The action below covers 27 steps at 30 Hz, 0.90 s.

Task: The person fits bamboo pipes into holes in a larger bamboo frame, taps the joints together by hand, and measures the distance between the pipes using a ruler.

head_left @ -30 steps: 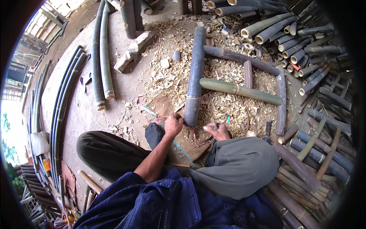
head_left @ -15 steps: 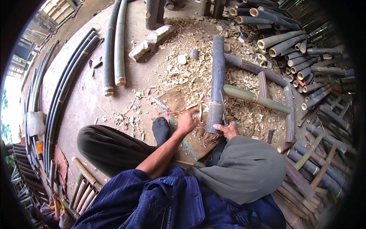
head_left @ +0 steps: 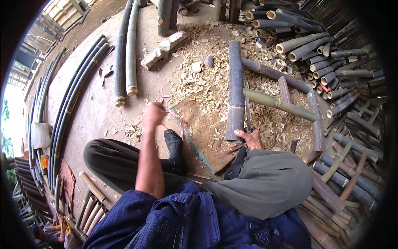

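Note:
My right hand (head_left: 252,139) is closed round a knife, its dark narrow blade (head_left: 248,114) pointing away from me beside a thick bamboo post (head_left: 235,91). The right thumb rests near the post's lower end. This post is one side of a bamboo frame, joined by a dark rail (head_left: 275,74) and a greenish rail (head_left: 280,106). My left hand (head_left: 153,115) is closed and raised over the floor on the left, away from the frame. What it may hold is hidden. A pinkish strip (head_left: 177,115) lies close by, near my dark-socked foot (head_left: 174,148).
Pale wood shavings (head_left: 207,89) cover the floor around the frame. Cut bamboo tubes (head_left: 309,43) are piled at the right. Long bamboo poles (head_left: 124,58) lie at the left, with a whitish log (head_left: 165,50) beyond. A brown mat (head_left: 199,124) lies between my legs.
My left hand has moved left, away from the lower end of the bamboo post. The right hand stays at the post, and the knife blade shows slightly more clear of it.

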Motion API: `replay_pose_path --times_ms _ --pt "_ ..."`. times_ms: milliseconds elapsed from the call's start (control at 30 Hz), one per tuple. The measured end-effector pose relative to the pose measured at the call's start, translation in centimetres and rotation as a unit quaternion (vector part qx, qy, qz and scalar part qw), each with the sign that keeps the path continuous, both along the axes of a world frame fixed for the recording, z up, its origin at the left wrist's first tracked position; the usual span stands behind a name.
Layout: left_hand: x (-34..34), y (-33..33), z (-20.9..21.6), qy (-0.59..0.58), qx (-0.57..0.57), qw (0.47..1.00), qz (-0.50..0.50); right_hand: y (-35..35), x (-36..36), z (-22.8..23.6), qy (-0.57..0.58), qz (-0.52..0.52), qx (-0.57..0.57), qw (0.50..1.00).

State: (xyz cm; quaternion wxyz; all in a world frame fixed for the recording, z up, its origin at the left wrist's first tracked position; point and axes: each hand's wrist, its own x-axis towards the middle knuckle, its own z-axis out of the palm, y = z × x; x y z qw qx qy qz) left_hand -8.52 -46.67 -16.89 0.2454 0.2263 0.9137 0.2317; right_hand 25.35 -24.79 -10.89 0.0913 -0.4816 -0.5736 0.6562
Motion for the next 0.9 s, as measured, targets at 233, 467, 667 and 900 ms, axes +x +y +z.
replay_pose_path --times_ms 233,467,667,900 --pt "-4.2 -7.6 5.2 0.205 -0.033 0.944 0.256 -0.6 -0.2 0.4 -0.018 -0.037 -0.001 0.999" --pt "4.2 5.5 -3.8 0.307 0.053 0.943 -0.116 1.3 1.2 -3.2 -0.058 0.039 0.014 0.997" --pt "17.9 9.3 -6.8 0.093 -0.041 0.952 -0.288 1.1 1.3 -1.5 -0.045 0.024 0.023 0.998" --pt "10.6 1.8 -4.3 -0.129 -0.248 0.936 -0.213 0.7 2.4 -6.7 -0.038 -0.002 0.021 0.999"
